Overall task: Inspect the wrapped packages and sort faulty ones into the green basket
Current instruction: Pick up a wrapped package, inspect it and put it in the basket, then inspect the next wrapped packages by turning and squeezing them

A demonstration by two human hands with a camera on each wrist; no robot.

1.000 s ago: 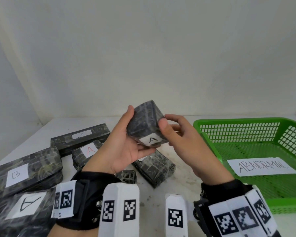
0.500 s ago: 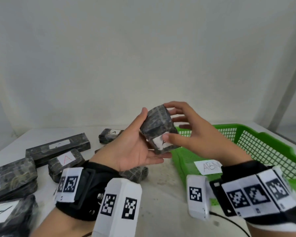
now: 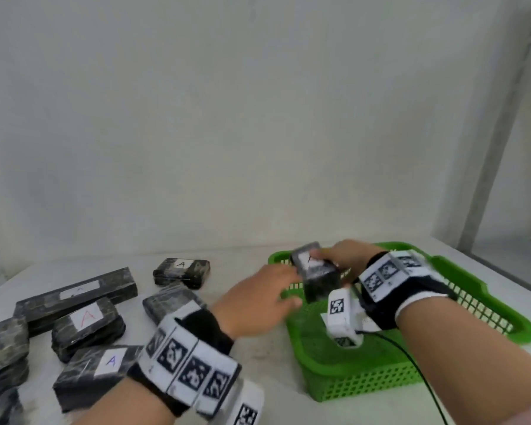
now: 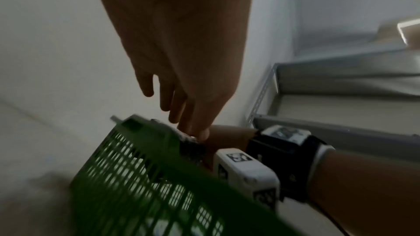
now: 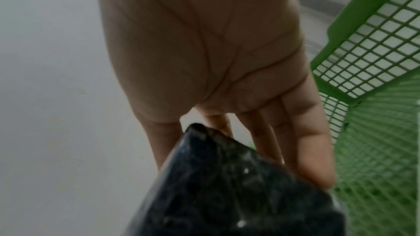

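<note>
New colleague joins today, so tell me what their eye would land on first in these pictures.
First, the dark wrapped package held by the right hand over the green basket at the table's right, with the left hand open beside it. Next, the cluster of similar packages with white letter labels lying on the table's left side.

package (image 3: 316, 273): dark wrapped block, white label up, tilted, over basket's near-left corner | basket (image 3: 485, 299): green mesh, on table right | other packages (image 3: 86, 320): dark, labelled, lying on table left
</note>
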